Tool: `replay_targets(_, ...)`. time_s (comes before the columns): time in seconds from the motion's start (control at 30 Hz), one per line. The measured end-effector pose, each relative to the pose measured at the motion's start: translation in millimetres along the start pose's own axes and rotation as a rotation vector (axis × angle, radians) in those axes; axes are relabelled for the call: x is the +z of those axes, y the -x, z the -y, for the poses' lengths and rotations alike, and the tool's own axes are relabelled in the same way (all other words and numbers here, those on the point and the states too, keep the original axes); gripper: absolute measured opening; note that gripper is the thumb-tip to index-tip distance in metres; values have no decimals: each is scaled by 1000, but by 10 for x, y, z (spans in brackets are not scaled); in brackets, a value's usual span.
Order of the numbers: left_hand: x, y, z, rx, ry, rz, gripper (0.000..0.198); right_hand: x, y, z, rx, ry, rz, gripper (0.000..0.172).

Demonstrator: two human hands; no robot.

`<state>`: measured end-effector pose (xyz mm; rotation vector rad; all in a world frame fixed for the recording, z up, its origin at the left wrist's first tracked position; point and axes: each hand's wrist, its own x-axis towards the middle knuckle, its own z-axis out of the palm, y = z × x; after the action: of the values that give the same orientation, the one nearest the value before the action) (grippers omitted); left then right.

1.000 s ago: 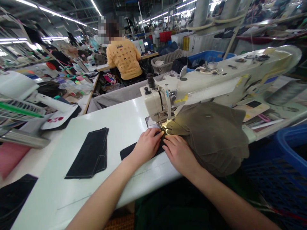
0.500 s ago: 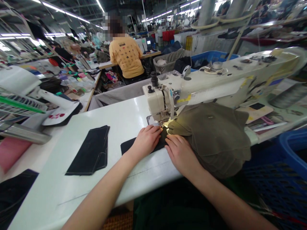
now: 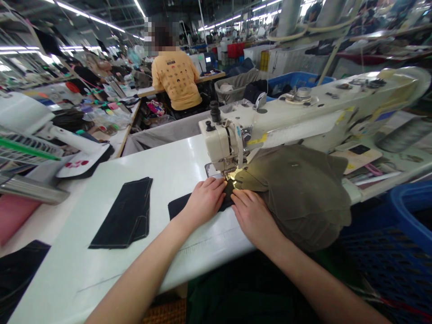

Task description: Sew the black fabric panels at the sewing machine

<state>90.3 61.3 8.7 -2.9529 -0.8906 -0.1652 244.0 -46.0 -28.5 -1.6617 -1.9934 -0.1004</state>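
A black cloth piece (image 3: 178, 206) lies under the needle area of a white sewing machine (image 3: 218, 141). My left hand (image 3: 206, 198) presses on this cloth, fingertips close to the lit presser foot, fingers together. Just right of it, my right hand (image 3: 251, 211) rests with bent fingers on the cloth's right end, beside a heap of olive-brown cloth (image 3: 303, 193). The cloth under both palms is partly hidden. Another stack of folded black cloth (image 3: 123, 216) lies flat on the white table (image 3: 182, 157), left of my hands.
A blue basket (image 3: 405, 225) stands at the right. More black cloth (image 3: 25, 274) lies at the lower left, below a metal cylinder (image 3: 30, 186). Beyond the table sits a person in a yellow shirt (image 3: 175, 78), near a blue bin (image 3: 297, 81).
The whole view has shifted slightly, so things appear a little further left. Both hands keep nearly the same place on the cloth by the needle.
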Motion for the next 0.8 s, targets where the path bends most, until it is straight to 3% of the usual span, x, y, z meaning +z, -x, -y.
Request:
replay_targets(0.33, 29, 405, -343, 180, 83, -43, 35, -74, 91, 7, -47, -11, 13, 23)
replay_targets(0.8, 60, 84, 42, 153, 197, -108, 33, 52, -108, -8, 54, 41, 62, 27)
